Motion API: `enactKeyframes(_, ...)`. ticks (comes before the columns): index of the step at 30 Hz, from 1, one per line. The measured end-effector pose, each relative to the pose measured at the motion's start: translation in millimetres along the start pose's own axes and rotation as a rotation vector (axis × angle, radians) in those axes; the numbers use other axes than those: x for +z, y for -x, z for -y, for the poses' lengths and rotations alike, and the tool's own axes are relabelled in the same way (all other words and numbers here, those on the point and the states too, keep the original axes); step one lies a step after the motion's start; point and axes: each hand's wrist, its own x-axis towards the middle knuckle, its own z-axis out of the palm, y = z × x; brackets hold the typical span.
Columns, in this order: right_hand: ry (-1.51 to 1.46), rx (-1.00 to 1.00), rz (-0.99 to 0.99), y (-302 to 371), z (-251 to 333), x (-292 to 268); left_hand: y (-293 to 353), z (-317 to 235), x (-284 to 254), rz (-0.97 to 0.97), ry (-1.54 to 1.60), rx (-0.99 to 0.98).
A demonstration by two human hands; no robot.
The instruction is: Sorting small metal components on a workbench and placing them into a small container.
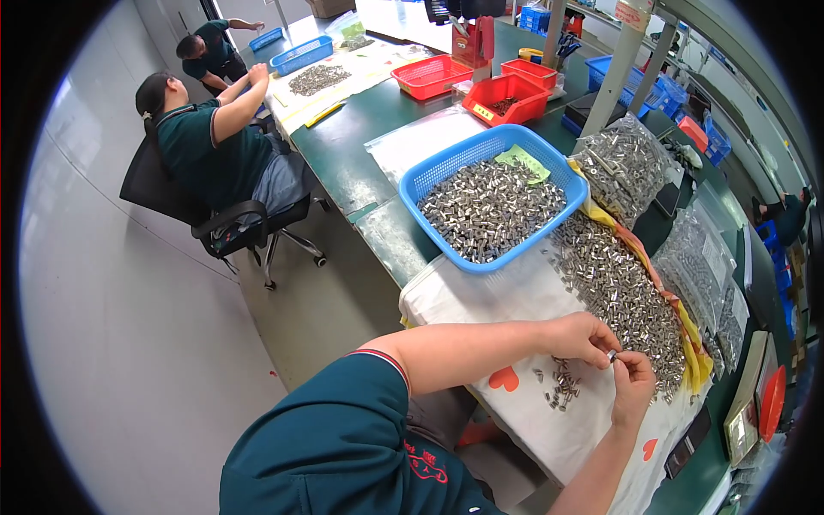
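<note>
My left hand (pixel 585 338) and my right hand (pixel 633 383) meet above the white cloth, fingertips pinched together on one small metal sleeve (pixel 612 355). Just below them on the cloth lies a small group of loose metal sleeves (pixel 562 386). Beyond my fingers spreads a large heap of the same shiny pieces (pixel 622 287), bounded on its far right side by a rolled yellow and red cloth (pixel 648 266). A blue basket (pixel 410 187), filled with metal sleeves and a green slip of paper (pixel 524 161), stands past my left hand.
Clear bags of metal parts (pixel 625 163) lie along the right side. Red bins (pixel 506 99) stand farther back on the green table (pixel 343 146). A dark phone (pixel 687 442) lies at the right. A seated co-worker (pixel 219 154) and another person (pixel 215 56) work at the far left.
</note>
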Motion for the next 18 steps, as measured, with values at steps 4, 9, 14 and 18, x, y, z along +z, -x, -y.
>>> enactKeyframes(4,0.007,-0.013,0.012,0,-1,1,-2,4,-1,-0.044,0.002,0.002)
enactKeyframes(9,0.130,-0.021,-0.028,-2,-4,0,-4,5,-3,-0.032,0.044,0.010)
enactKeyframes(14,0.570,-0.278,-0.170,-1,3,23,-4,4,-5,-0.089,-0.055,0.048)
enactKeyframes(18,0.642,-0.326,-0.180,1,5,22,-8,8,-4,-0.080,-0.050,0.056)
